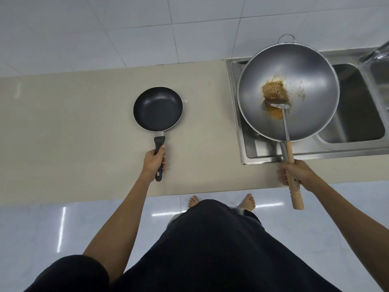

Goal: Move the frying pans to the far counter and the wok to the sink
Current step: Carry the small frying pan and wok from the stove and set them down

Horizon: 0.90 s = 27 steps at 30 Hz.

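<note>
- Since the wok (288, 91) is the largest piece, it comes first: it hangs over the steel sink (357, 114), its bowl covering the left basin, with a clump of brown food and a metal spatula (282, 114) inside. It looks heavy and stiff, and the loose contents could slide if it tips (so a level carry seems wise). The long wooden handle (294, 180) is the natural hold.
- Closed around that handle, along with the spatula's shaft, is the right hand (296, 172); the bowl lies well ahead of this grip, so the load levers on the wrist.
- Smaller, 1 black frying pan (157, 108) appears to rest on the beige worktop (73, 123), left of the sink. It seems light and rigid.
- Its black handle is wrapped by the left hand (154, 160), with the pan just beyond the knuckles.
</note>
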Each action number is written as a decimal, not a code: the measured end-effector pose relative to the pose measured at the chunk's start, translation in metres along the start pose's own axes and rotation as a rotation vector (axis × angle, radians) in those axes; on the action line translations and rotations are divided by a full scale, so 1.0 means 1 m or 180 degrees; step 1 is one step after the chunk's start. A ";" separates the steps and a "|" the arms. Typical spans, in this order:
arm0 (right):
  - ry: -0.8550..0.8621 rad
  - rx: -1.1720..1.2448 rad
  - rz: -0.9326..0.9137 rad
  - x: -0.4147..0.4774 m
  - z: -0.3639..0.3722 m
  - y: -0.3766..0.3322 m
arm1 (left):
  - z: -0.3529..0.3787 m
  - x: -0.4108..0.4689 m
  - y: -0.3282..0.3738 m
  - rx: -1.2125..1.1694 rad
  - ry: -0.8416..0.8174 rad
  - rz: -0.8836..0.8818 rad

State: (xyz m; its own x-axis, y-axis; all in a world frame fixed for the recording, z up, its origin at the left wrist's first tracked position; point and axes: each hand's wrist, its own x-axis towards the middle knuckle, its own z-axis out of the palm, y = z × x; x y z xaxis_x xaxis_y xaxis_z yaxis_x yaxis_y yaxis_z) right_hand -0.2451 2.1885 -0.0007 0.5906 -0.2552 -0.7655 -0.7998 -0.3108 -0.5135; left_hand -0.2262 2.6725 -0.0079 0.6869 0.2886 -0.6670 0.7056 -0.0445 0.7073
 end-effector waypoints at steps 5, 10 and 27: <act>-0.0030 -0.0088 -0.0089 -0.001 0.000 0.000 | -0.004 -0.006 -0.004 0.0173 0.0058 0.0065; 0.0289 -0.0311 -0.0262 -0.003 0.008 0.005 | -0.008 -0.012 -0.009 0.0370 0.0079 0.0086; 0.0584 -0.0655 -0.0458 -0.019 0.020 0.013 | -0.023 -0.029 -0.011 0.0779 0.0059 0.0093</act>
State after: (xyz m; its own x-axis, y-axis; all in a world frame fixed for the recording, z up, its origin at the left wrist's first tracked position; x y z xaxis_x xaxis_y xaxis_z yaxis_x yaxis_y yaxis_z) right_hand -0.2683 2.2074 -0.0003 0.7207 -0.3504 -0.5982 -0.6792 -0.5298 -0.5080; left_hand -0.2581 2.6872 0.0087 0.7058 0.3012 -0.6412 0.7083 -0.2829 0.6468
